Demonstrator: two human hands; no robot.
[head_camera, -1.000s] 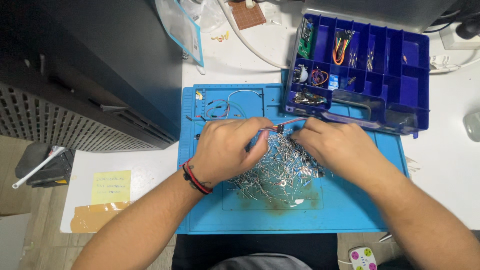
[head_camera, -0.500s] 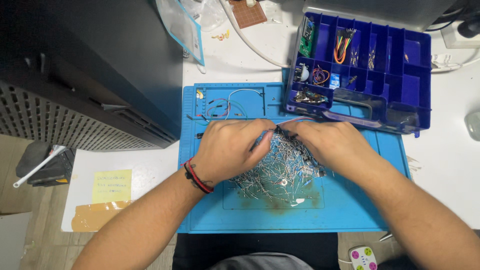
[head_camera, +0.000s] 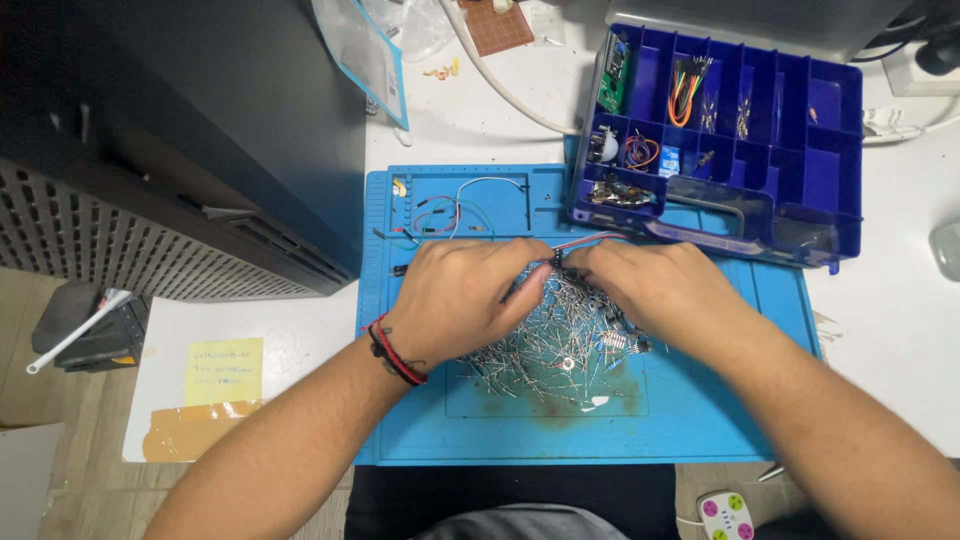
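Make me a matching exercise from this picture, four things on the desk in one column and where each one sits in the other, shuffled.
Things:
1. heap of small metal-legged electronic parts
2. dark blue plastic compartment box
3. yellow sticky note
4. brown perforated circuit board

Places:
A. top edge of the white desk
B. under both hands, on the light blue work mat
C. near the desk's left edge
D. upper right, overlapping the mat's corner

Pairs: 1-B, 2-D, 3-C, 4-A
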